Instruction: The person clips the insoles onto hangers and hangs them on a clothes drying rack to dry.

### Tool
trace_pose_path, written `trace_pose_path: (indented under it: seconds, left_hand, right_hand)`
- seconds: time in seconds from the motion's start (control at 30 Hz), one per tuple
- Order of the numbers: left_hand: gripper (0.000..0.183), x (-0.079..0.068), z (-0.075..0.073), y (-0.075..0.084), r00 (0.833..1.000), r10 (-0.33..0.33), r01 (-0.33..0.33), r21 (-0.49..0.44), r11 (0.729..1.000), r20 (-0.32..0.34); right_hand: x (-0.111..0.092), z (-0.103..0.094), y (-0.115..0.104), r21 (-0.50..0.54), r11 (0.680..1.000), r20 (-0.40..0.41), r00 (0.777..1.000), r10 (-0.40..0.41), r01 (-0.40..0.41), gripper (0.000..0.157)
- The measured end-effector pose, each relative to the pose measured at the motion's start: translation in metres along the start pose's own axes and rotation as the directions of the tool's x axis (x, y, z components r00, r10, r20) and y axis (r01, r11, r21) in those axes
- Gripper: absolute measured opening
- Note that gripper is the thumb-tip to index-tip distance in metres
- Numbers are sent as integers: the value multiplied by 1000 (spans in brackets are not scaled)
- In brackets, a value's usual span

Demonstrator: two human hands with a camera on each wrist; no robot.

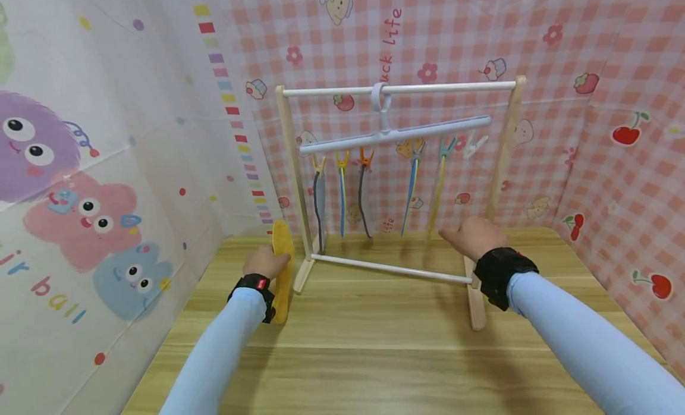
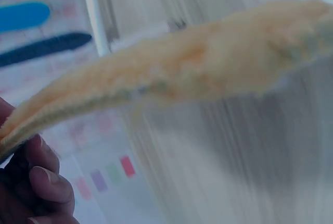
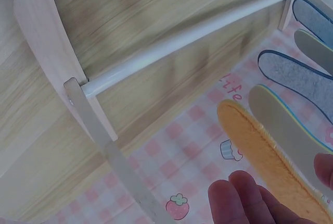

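My left hand [image 1: 264, 261] grips a fuzzy yellow-orange insole [image 1: 283, 239] near the left foot of a small rack. The left wrist view shows this insole [image 2: 171, 62] edge-on, with curled fingertips [image 2: 49, 182] at its end. My right hand [image 1: 475, 239] is by the rack's right post, its thumb and fingers spread apart with nothing between them. Close to it hangs a yellow insole [image 1: 438, 192] from a teal clip [image 1: 446, 147]; the right wrist view shows its fuzzy orange face [image 3: 255, 146]. Beside that one, a blue-edged insole [image 1: 410, 192] hangs from a grey clip.
A pale hanger [image 1: 390, 135] hangs tilted from the rack's top bar [image 1: 449, 88]. On its left half, several grey and blue-edged insoles [image 1: 343, 201] hang from yellow and orange clips. A white clip [image 1: 474, 146] holds nothing at the right end. The low crossbar [image 1: 390, 269] spans the feet.
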State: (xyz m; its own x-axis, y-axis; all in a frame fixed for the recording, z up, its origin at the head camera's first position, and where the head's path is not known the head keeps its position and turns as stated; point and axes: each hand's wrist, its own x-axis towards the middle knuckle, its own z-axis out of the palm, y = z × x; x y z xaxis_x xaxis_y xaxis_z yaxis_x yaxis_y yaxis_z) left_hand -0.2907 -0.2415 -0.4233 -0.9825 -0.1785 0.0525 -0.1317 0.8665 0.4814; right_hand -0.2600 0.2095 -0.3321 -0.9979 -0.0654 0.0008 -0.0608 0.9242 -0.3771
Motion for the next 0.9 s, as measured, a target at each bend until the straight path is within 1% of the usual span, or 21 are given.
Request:
trace_pose_path:
  seconds: [0.13, 0.3, 0.57, 0.77, 0.9]
  left_hand:
    - [33, -2, 6, 20, 999, 48, -48, -14, 999, -10]
    - [31, -4, 11, 40, 996, 85, -85, -14, 996, -15]
    - [26, -14, 14, 74, 990, 139, -139, -29, 990, -16]
    - [27, -19, 20, 92, 982, 185, -186, -74, 980, -22]
    - [27, -23, 25, 100, 976, 217, -218, -68, 974, -21]
  right_hand:
    - [0, -1, 1, 1, 1000, 7, 1000, 10, -10, 58]
    - [1, -2, 2, 5, 999, 6, 999, 32, -32, 60]
    - [2, -9, 5, 46, 999, -34, 999, 21, -19, 59]
    - [2, -12, 7, 70, 997, -86, 996, 18, -12, 57]
    - [4, -13, 9, 75, 997, -123, 992, -16, 25, 59]
